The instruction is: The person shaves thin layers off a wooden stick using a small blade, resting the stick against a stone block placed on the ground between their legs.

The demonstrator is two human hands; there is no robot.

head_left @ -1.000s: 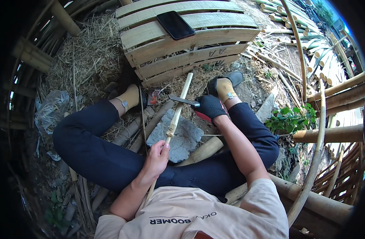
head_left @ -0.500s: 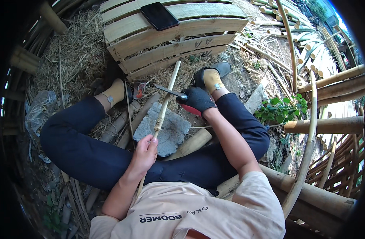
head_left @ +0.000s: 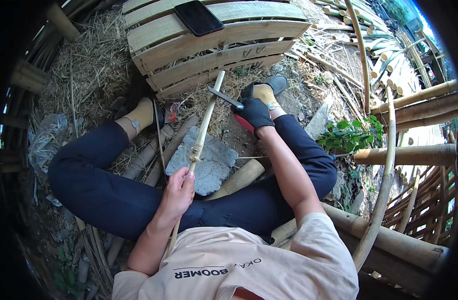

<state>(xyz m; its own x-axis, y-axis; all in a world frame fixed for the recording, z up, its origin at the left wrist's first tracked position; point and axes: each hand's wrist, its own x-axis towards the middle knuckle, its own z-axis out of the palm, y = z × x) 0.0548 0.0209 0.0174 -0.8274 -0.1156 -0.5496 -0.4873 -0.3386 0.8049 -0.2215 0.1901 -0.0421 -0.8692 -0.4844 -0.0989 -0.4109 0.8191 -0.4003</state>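
Left hand (head_left: 179, 189), bare: closed around a pale bamboo stick (head_left: 205, 125), which slants away ahead of it. Right hand (head_left: 254, 113), in black-and-red glove (head_left: 259, 114): gripping a knife (head_left: 227, 98), its blade (head_left: 222, 95) crossing the stick's upper part, well beyond the left hand. Just ahead of the left hand, beneath the stick: grey stone (head_left: 215, 164). Beyond both hands: slatted wooden crate (head_left: 221, 59), dark phone (head_left: 199, 18) on top. Right of the right hand: leafy plant (head_left: 351, 135).

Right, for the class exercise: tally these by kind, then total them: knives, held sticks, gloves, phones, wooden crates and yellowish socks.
Knife: 1
Held stick: 1
Glove: 1
Phone: 1
Wooden crate: 1
Yellowish socks: 2
Total: 7
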